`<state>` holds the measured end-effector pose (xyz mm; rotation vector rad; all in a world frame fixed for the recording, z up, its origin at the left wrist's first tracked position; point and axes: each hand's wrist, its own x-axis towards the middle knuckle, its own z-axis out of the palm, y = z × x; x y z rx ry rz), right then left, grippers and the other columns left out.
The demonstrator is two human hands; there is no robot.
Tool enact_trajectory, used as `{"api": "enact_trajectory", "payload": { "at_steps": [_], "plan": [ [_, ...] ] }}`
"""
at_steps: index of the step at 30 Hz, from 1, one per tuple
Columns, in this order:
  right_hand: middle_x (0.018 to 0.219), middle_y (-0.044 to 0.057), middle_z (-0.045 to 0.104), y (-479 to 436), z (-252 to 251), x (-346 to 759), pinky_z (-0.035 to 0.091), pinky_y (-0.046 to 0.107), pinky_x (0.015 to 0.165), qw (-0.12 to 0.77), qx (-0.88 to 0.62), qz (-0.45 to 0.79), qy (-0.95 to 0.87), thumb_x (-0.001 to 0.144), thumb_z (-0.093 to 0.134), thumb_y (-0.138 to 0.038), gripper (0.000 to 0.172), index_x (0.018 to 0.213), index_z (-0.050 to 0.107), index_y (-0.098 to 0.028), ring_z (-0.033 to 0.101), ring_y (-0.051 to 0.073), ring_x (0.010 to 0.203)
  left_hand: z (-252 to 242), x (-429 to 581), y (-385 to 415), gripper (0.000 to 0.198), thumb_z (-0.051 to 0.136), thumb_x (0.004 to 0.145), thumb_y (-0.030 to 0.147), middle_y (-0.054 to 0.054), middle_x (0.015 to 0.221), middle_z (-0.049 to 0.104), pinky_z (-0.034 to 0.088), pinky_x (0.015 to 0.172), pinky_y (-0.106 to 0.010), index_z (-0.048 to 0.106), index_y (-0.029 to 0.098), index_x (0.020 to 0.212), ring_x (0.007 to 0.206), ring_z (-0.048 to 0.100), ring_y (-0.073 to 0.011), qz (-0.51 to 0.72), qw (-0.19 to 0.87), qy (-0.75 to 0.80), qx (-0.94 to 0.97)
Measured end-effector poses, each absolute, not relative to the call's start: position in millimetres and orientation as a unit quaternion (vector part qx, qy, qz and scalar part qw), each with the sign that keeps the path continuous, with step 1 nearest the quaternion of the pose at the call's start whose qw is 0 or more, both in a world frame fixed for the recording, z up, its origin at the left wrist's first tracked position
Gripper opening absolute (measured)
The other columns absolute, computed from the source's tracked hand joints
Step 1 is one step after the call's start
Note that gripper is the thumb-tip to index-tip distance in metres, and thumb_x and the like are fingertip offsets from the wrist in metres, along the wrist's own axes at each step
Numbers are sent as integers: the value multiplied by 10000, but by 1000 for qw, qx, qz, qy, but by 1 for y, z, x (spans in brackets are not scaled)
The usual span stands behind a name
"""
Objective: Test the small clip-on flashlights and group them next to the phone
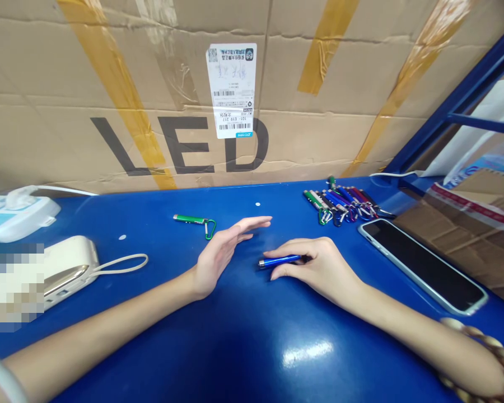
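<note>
Between the thumb and fingers of my right hand (319, 263) is a blue pen-shaped flashlight (280, 261), its silver end pointing left. Its rear end is hidden in the hand. My left hand (220, 254) is held on edge with the fingers stretched out, holding nothing. Just beyond it lies a green flashlight (190, 219) with a green carabiner clip (210, 229). Farther off to the right, a row of several similar flashlights (346, 202) in green, black, blue and red lies side by side with their clips toward me.
A big cardboard box (163, 84) marked LED stands along the back of the blue table (235, 347). At left are a white power strip (21, 215) and a cream power bank (78, 263) with a loop strap. A phone (424, 266) lies at right beside another cardboard box (470, 235).
</note>
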<state>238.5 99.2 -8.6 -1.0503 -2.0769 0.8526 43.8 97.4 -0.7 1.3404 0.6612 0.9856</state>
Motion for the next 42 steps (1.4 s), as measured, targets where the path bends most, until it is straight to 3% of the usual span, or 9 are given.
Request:
{"api": "enact_trajectory", "payload": {
  "at_steps": [15, 25, 35, 42],
  "plan": [
    [919, 6, 727, 97, -4, 236, 519, 253, 715, 292, -407, 270, -822, 772, 683, -359, 203, 945, 734, -266, 668, 169, 846, -2, 44, 96, 466, 267, 877, 350, -54, 1314, 554, 228, 1044, -408, 584, 185, 1175, 1297, 374, -285, 437, 627, 284, 579],
    [850, 36, 698, 99, -6, 236, 509, 243, 646, 305, -370, 272, -834, 797, 646, -399, 247, 949, 732, -223, 650, 151, 751, -1, 43, 96, 477, 259, 874, 364, -55, 1345, 527, 226, 1041, -408, 572, 182, 1184, 1302, 364, -286, 430, 628, 293, 579],
    [844, 14, 704, 97, -7, 237, 456, 219, 594, 253, -380, 242, -856, 827, 612, -402, 240, 958, 721, -232, 626, 132, 693, -1, 44, 97, 469, 262, 875, 352, -62, 1348, 522, 241, 1036, -408, 572, 176, 1181, 1292, 381, -286, 428, 626, 292, 582],
    [817, 6, 706, 96, -4, 235, 446, 225, 627, 265, -352, 226, -869, 850, 574, -410, 243, 909, 725, -228, 616, 136, 707, 0, 44, 95, 465, 271, 875, 353, -59, 1310, 557, 246, 1031, -405, 591, 182, 1166, 1285, 385, -295, 433, 630, 292, 575]
  ]
}}
